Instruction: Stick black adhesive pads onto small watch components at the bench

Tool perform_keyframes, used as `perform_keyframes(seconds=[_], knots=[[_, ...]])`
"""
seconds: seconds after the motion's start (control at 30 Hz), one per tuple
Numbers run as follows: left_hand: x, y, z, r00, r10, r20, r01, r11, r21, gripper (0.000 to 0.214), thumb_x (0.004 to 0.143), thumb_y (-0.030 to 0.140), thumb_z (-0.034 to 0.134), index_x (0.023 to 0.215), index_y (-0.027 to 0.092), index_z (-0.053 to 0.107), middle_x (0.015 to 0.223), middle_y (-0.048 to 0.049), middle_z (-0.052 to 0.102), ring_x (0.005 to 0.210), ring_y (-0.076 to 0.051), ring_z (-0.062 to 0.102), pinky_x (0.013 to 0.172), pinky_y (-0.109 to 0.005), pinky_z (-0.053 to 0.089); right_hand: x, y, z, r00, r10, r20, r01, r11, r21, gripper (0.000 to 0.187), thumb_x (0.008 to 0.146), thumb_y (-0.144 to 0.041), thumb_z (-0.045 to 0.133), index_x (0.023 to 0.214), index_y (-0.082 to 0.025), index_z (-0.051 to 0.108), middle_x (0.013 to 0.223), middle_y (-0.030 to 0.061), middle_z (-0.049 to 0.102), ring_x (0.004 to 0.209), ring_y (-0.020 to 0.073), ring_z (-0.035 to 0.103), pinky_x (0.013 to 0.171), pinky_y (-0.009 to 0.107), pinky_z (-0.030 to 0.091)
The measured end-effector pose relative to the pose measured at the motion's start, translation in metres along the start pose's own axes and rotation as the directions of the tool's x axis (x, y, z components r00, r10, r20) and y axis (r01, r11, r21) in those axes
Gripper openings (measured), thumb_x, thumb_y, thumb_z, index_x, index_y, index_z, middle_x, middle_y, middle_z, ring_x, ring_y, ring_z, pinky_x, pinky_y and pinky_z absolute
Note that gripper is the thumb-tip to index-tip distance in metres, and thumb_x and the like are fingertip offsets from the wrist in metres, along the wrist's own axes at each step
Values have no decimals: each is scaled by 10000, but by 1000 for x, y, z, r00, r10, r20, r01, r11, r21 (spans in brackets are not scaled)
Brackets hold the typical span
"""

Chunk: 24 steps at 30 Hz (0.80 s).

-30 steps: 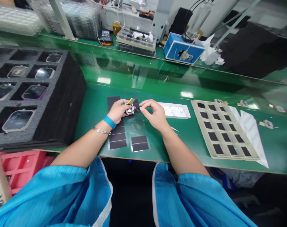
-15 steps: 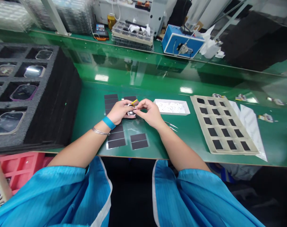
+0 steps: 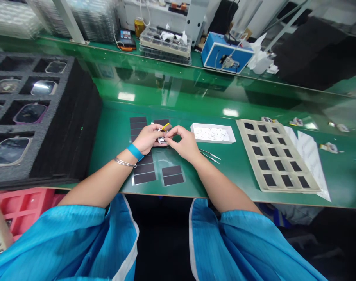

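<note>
My left hand (image 3: 146,137) is closed around a small electronic device (image 3: 162,140) with a pale edge and a dark face. A yellow strip (image 3: 166,127) sticks up from it between my two hands. My right hand (image 3: 185,145) meets it from the other side, thumb and forefinger pinched together at its edge; whatever lies between those fingertips is too small to make out. Beneath and around my left hand are sheets of black rectangular stickers (image 3: 144,178), with a smaller piece (image 3: 172,179) nearer the table edge. Metal tweezers (image 3: 211,157) lie beside my right wrist.
A white box (image 3: 197,138) of small white pieces stands behind my right hand. To the right is a beige tray (image 3: 255,171) with black pads in its pockets. A tall black foam block (image 3: 63,125) holds watch-like units at left. Several small parts (image 3: 328,147) lie far right.
My right hand has shifted slightly left and down at the device, and more of the tweezers shows. My left hand keeps its hold in nearly the same place.
</note>
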State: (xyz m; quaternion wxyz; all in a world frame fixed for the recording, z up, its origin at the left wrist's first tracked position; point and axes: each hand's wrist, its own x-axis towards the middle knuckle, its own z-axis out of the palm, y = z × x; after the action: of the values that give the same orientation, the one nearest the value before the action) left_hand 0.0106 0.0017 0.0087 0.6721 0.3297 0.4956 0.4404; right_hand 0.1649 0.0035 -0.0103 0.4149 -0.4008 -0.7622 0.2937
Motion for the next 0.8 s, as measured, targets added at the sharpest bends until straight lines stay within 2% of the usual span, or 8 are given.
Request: perform_keyframes(seconds=[0.1,0.17,0.23,0.3,0.4,0.5,0.6,0.8], knots=[[-1,0,-1,1000,23,-12,-23,1000,-19,196,660,64,676,830,127,599,687,-13,659,578,-117,626,583,-277,591,0,-5,1,995,-85,-43,76,982,-176,91,774,-146,645,763,-210,582,849,35,636,902,198,586,850,362,480],[-1,-1,-1,999,31,-10,-31,999,-18,203,656,73,682,831,129,594,731,-32,687,602,-132,647,579,-279,589,1,-5,0,991,-78,-107,52,973,-224,144,727,-155,693,827,-204,603,983,72,613,1022,232,552,918,401,459],[-2,-1,0,1000,23,5,-23,1000,-2,205,657,86,692,833,128,596,743,-46,697,620,-148,663,575,-278,585,4,-1,-3,993,14,-119,-31,989,-142,320,672,-198,749,961,-201,611,1082,85,587,1054,235,549,918,402,468],[-1,-2,1,1000,9,22,-10,1000,25,201,659,94,697,833,129,602,700,-41,685,609,-160,669,567,-281,582,7,6,-6,989,141,-52,-139,989,47,415,685,-277,754,1062,-206,595,1070,70,610,997,207,588,865,367,496],[-1,-2,1,998,-17,62,14,999,46,188,669,98,688,834,130,606,680,-41,676,618,-182,684,569,-288,579,10,13,-8,973,231,27,-231,945,233,247,792,-361,664,977,-201,630,962,43,669,867,171,632,808,334,512],[-2,0,-1,990,-67,123,65,998,16,224,655,61,646,868,124,617,773,-72,704,698,-203,712,623,-294,583,10,12,-9,980,196,-36,-184,959,216,140,827,-339,632,833,-200,645,902,26,696,832,167,639,819,334,507],[-3,2,-2,980,-74,183,74,997,8,361,612,-7,630,949,123,618,845,-78,717,787,-204,723,716,-293,584,9,8,-10,983,150,-102,-134,979,155,106,839,-307,628,824,-205,653,889,15,708,850,168,642,841,329,496],[0,-4,2,994,-51,93,44,996,76,215,687,40,672,857,134,579,682,-33,665,623,-173,692,601,-261,571,5,4,-5,995,18,-102,-22,999,-33,88,879,-281,611,853,-221,670,859,19,718,847,193,640,878,369,464]])
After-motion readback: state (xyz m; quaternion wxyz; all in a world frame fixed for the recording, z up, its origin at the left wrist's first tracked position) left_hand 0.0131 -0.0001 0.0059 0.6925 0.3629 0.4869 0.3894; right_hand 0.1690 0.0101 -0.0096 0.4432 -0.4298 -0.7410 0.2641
